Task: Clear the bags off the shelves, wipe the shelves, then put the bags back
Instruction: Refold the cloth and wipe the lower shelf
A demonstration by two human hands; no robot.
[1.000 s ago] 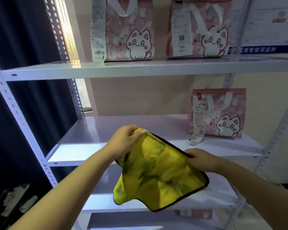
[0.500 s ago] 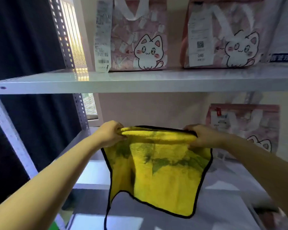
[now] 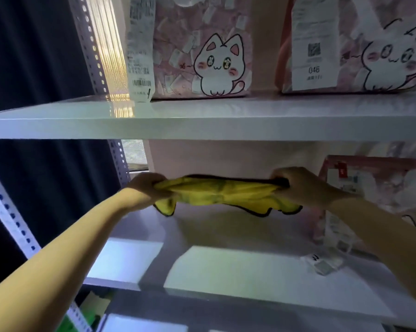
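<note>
Head camera is looking at the shelves, and I am holding a yellow cloth [image 3: 222, 194] stretched out between my two hands above the middle shelf [image 3: 250, 267]. My left hand [image 3: 146, 188] is gripping one bunched end, fingers closed tight on the fabric, and my right hand [image 3: 300, 185] is clamping the other end the same way. The cloth is hanging in the air, its black-edged corners drooping, not touching the board. A pink bag [image 3: 379, 200] is standing on the middle shelf just beside my right wrist. On the upper shelf [image 3: 202, 121] two more pink cat bags are sitting side by side, the left bag [image 3: 202, 49] and the right bag [image 3: 360, 44], each with a paper receipt hanging down its front.
</note>
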